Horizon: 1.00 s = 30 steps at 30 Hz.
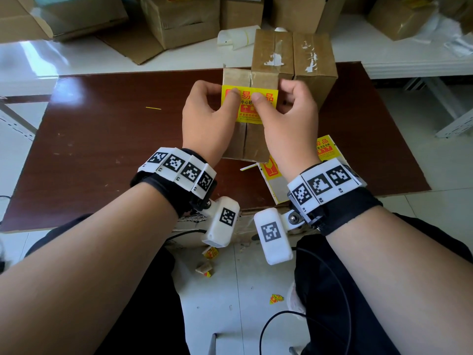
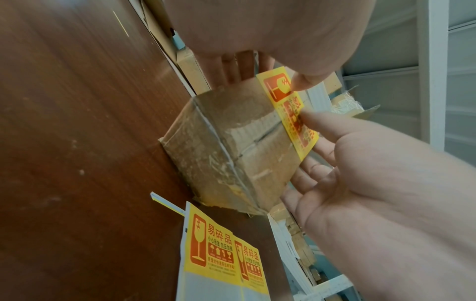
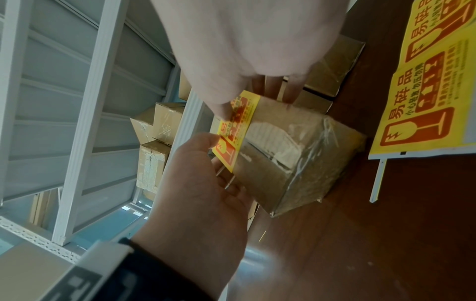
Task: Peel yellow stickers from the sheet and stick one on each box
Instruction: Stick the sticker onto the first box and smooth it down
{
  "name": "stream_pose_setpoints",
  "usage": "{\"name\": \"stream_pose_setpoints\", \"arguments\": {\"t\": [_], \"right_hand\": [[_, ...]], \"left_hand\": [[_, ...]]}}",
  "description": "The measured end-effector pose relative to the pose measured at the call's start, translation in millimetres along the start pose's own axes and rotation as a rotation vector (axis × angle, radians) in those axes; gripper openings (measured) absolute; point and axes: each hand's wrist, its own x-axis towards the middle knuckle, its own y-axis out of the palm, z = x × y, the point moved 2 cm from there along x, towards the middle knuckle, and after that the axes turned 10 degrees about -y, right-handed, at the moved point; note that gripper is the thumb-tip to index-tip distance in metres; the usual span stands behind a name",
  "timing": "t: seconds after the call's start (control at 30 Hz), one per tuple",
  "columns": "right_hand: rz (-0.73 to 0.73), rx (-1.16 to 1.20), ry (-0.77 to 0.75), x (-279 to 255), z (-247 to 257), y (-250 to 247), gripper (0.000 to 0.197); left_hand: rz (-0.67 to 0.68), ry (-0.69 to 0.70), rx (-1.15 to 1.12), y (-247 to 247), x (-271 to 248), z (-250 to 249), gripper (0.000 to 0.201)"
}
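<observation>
A yellow sticker (image 1: 245, 116) with red print lies across the top of a small worn cardboard box (image 1: 252, 143) on the brown table (image 1: 115, 137). My left hand (image 1: 212, 103) holds the sticker's left end, thumb on top and fingers curled down beside the box. At the other end my right hand (image 1: 286, 111) does the same. In the left wrist view the sticker (image 2: 291, 114) stands slightly off the box (image 2: 231, 152); whether it is stuck down I cannot tell. The sticker sheet (image 1: 326, 147) lies to the right of the box, partly under my right wrist.
Two taller taped boxes (image 1: 272, 55) (image 1: 313, 60) stand just behind the small one. A curl of white backing paper (image 1: 238, 37) and more cartons (image 1: 179, 19) lie beyond the table. Sticker scraps (image 1: 210, 252) litter the floor between my knees.
</observation>
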Motion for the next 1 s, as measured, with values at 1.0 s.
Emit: {"name": "stream_pose_setpoints", "arguments": {"t": [1.0], "right_hand": [[-0.037,0.043,0.046,4.7,1.0,-4.4,0.027]], "left_hand": [[0.018,-0.017,-0.004,-0.1,0.2,0.3,0.026]]}}
